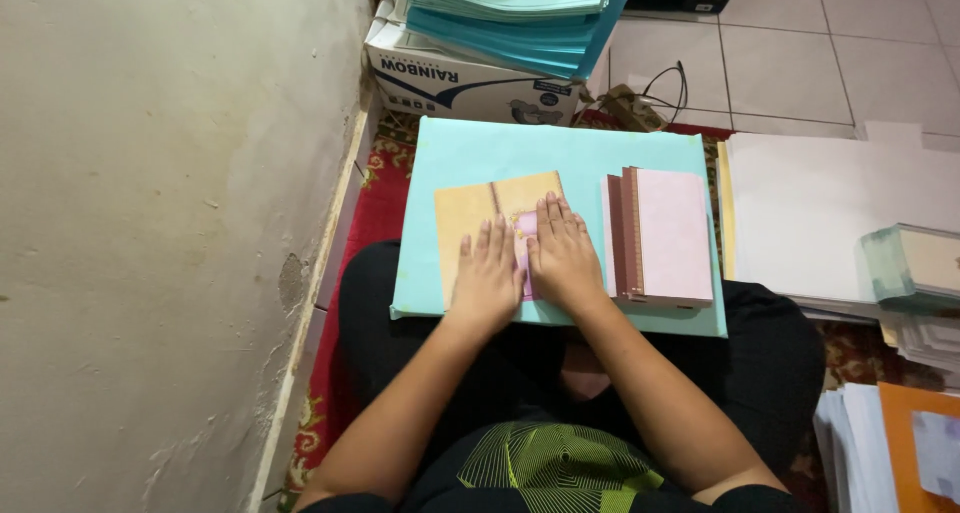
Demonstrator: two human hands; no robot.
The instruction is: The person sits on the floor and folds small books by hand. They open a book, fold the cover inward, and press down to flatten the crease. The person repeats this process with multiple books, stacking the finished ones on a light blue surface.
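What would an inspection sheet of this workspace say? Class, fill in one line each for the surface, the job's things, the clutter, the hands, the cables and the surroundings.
Surface: a light blue board lies across the person's lap.
Job's things: a tan card with a pink panel lies flat on the board; a stack of pink cards with brown edges sits beside it, apart.
Clutter: a white sheet pile, a pale green-edged bundle and an orange folder lie nearby.
Hands: left hand and right hand press flat on the tan card, side by side.
Cables: a black cable loops on the tiled floor.
Surroundings: a rough wall, a cardboard box under teal folders, a red patterned rug.
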